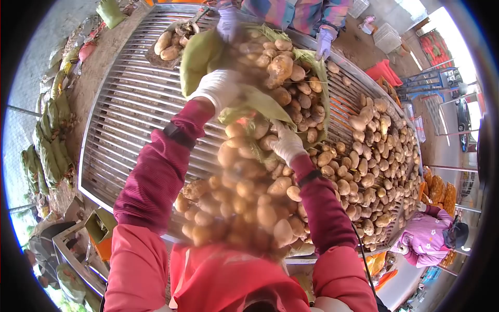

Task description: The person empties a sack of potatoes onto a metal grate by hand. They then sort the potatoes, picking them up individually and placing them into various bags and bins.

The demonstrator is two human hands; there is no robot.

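My left hand (pixel 221 89), in a white glove, is closed on the edge of a green sack (pixel 200 60) above the slatted metal table (pixel 130 109). Lower and to the right, my right hand (pixel 286 144), also gloved, has its fingers at the sack's lower edge, beside the potatoes; what it grips is partly hidden. Potatoes (pixel 304 88) lie in and on the open sack. Between my arms and close to my body, many potatoes (pixel 244 187) are blurred by motion.
Across the table, a person's gloved hands (pixel 325 41) are near the sack. Potatoes (pixel 369 156) cover the table's right part. A small potato pile (pixel 171 44) lies at the far left. Another person (pixel 429 234) stands at the right edge. Filled sacks (pixel 54 135) lie on the left ground.
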